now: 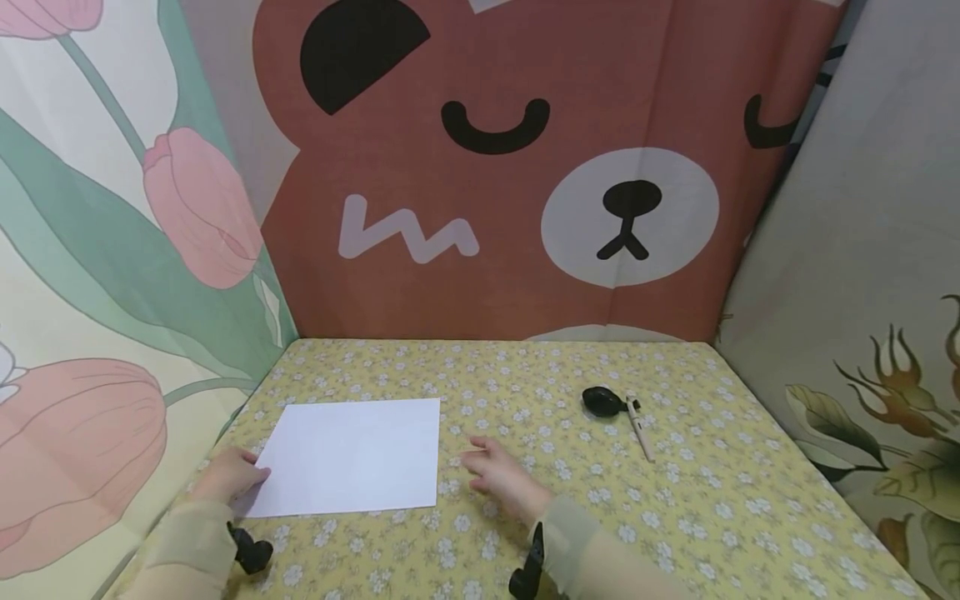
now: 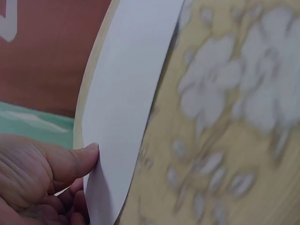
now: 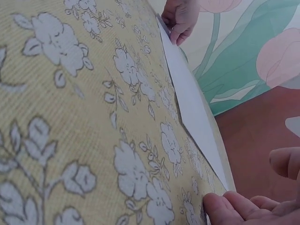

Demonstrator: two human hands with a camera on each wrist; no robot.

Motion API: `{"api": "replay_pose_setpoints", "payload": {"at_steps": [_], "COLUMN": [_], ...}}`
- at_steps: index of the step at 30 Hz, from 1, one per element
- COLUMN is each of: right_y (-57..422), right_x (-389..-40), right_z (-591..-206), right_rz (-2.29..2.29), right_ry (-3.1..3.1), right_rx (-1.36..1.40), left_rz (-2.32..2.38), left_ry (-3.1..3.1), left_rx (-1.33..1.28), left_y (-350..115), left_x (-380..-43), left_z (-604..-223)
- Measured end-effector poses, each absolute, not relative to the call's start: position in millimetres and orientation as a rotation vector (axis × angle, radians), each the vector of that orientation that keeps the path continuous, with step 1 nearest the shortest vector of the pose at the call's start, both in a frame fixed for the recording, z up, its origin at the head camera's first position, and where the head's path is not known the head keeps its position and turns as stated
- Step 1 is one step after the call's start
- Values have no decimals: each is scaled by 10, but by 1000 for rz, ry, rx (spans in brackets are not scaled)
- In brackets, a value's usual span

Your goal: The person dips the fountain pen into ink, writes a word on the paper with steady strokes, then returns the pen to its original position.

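Observation:
A blank white sheet of paper [image 1: 352, 454] lies on the flowered cloth toward the left. My left hand [image 1: 227, 475] pinches its left edge; in the left wrist view the thumb [image 2: 86, 159] rests on top and the other fingers curl at and under the edge. To the right of the sheet, and apart from it in the head view, my right hand [image 1: 506, 479] holds nothing. Its fingers [image 3: 241, 208] are loosely extended, with the thumb spread away from them.
At the right of the yellow flowered tablecloth [image 1: 720, 467] lie a black oval bulb-like object [image 1: 602, 402] and a slim pale pen-like stick [image 1: 640, 433], which touch or nearly touch. Printed fabric hangs at the back [image 1: 510, 283] and on both sides.

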State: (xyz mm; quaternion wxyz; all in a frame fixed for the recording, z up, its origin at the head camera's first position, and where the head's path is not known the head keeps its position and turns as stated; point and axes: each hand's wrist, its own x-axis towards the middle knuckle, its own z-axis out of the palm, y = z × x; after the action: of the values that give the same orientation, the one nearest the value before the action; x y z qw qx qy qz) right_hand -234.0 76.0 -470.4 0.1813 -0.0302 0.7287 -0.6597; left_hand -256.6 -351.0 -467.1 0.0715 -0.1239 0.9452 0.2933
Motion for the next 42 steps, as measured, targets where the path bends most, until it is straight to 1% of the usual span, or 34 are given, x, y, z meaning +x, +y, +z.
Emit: {"api": "replay_pose_setpoints", "payload": {"at_steps": [7,13,22,30,37,42], "right_y": [804,809,843,954,1013,1049], "right_x": [-2358,-2396,-2426,-2430,-2472,-2510], "right_z": [-4700,-4702,-4711,-4667,-4683,-4704], "right_rz": [-1922,-1955,-2020,-2045,-2086,-2143], "right_ry": [2037,2042,1984,1910,1934,1922], "right_rx": [-14,72,167,210,316,309], "left_rz": [934,898,960,964,1030,991], "left_ry": [2811,2826,2806,2832,2820,2839], "left_rx": [-387,-343,-335,-268,-292,-279], "left_y": [-3310,-3156,-2990,-2800,-2729,-2689], "left_x": [-2606,-2622,-2653,-2627,-2647,-2648], "left_z": [-4682,-4693,-4757,-4747,-4785,-4793]}}
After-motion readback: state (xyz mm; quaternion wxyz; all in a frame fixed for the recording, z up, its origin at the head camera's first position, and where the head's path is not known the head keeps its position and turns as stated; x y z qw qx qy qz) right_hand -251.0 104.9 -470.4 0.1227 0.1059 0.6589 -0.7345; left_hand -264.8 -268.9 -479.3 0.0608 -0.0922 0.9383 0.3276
